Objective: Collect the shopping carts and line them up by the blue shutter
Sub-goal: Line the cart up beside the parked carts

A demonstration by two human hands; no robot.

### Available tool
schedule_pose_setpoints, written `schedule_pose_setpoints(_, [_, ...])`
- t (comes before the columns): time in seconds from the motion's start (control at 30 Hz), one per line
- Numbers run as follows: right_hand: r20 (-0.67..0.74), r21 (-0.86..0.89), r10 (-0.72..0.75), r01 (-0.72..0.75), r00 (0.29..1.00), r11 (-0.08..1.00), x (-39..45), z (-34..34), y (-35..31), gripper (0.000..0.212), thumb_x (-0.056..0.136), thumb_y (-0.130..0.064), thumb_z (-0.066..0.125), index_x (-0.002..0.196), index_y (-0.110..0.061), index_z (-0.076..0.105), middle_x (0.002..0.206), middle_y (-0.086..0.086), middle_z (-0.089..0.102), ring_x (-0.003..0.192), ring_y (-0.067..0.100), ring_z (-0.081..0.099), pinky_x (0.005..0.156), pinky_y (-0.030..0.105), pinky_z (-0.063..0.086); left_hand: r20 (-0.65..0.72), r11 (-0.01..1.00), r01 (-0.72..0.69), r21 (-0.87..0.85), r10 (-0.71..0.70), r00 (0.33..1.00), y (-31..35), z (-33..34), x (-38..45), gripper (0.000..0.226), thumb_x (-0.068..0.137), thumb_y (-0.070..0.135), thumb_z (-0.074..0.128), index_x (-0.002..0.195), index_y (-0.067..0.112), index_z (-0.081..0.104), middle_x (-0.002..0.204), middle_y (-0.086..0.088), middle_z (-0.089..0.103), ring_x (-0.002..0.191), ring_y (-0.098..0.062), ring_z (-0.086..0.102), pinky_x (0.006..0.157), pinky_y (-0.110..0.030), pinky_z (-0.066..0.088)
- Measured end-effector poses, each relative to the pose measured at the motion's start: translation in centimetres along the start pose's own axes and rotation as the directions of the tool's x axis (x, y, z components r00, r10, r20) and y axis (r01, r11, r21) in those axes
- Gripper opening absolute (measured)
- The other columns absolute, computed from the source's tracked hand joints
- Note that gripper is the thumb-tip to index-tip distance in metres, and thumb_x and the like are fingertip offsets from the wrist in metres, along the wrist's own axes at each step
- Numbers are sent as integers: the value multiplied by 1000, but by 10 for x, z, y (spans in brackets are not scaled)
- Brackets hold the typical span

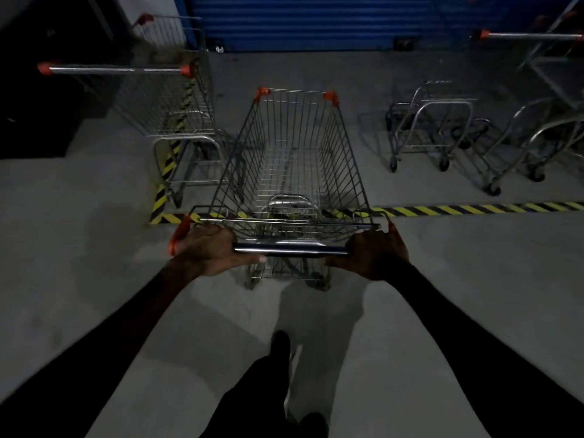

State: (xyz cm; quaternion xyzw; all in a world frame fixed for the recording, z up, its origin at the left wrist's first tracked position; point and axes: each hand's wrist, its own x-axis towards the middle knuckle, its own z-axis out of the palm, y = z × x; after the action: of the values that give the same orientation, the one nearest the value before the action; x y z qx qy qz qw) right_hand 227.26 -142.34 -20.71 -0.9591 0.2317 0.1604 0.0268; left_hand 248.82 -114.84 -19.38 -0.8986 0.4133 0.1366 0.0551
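An empty wire shopping cart (294,159) with orange corner caps stands in front of me, nose toward the blue shutter (316,20). My left hand (210,248) grips the left end of its dark handle bar (290,249). My right hand (374,252) grips the right end. A second cart (164,99) stands to the left near the shutter, its silver handle with orange ends facing me. At the far right, more carts (537,90) stand with their handle and frames partly cut off by the picture's edge.
Yellow-black hazard tape (474,210) runs across the concrete floor under the cart and turns up the left side. A small metal trolley frame (429,128) stands at right. A dark block (38,105) fills the left. My feet show below.
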Motion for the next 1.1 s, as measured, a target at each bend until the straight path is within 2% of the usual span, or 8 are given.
schedule_pose_setpoints(0.1, [-1,2,-24,24,1000,1000,20,-10,7,112,50,-116,-4,70,-32,67,75,-16,58,101,16,68,128,62,16,1,999,24,-26,-24,1000,-2,-2,20,98,54,121,19,67,34,63,87,4,72,106,-23,74,107,-45,51])
schedule_pose_setpoints(0.2, [-45,-68,-48,45,998,997,57,-24,18,102,56,-114,1,64,-30,59,66,-12,54,80,14,63,122,59,34,-24,997,28,-75,-30,999,-5,-10,55,116,53,121,17,107,40,81,106,1,78,113,-25,74,106,-46,53])
schedule_pose_setpoints(0.3, [-72,-65,-40,36,997,997,109,-42,30,104,57,-114,4,84,-37,68,98,-3,74,112,24,68,125,60,25,27,997,6,-75,-4,1000,-11,-34,101,117,60,119,22,129,40,75,125,-2,78,119,-27,70,113,-49,48])
schedule_pose_setpoints(0.37, [-92,-28,-40,38,995,999,149,-55,35,112,49,-117,-3,84,-38,69,102,0,75,114,25,67,125,59,25,32,998,21,-61,-19,999,-19,-53,136,110,70,113,33,124,28,77,127,-6,76,122,-29,69,116,-50,44])
schedule_pose_setpoints(0.47, [-113,-27,-30,27,993,999,210,-75,37,108,46,-118,-4,73,-37,61,96,0,73,112,26,68,126,60,25,13,996,59,-70,-59,998,-44,-70,196,118,58,119,26,107,26,80,96,-5,73,107,-28,72,113,-54,48])
schedule_pose_setpoints(0.63, [-87,-54,-25,21,996,998,307,-107,49,103,51,-117,-2,67,-32,55,77,-8,53,104,23,67,124,59,27,-34,994,13,-111,-17,999,-74,-94,290,100,68,113,31,71,20,69,67,4,66,71,-14,67,78,-34,56])
schedule_pose_setpoints(0.93, [-69,-158,-51,39,996,987,430,-149,60,92,63,-114,11,67,-32,54,95,-2,71,110,23,68,122,55,32,3,994,-24,-104,24,1000,-105,-129,394,80,81,101,40,61,24,53,60,6,55,71,-20,63,75,-34,47])
schedule_pose_setpoints(1.1, [-75,-141,-61,50,995,989,471,-160,66,94,57,-116,6,61,-31,47,69,-11,42,107,24,69,121,55,33,-2,997,-11,-73,11,1000,-118,-133,430,87,81,103,37,59,21,55,56,3,58,58,-13,59,62,-29,45])
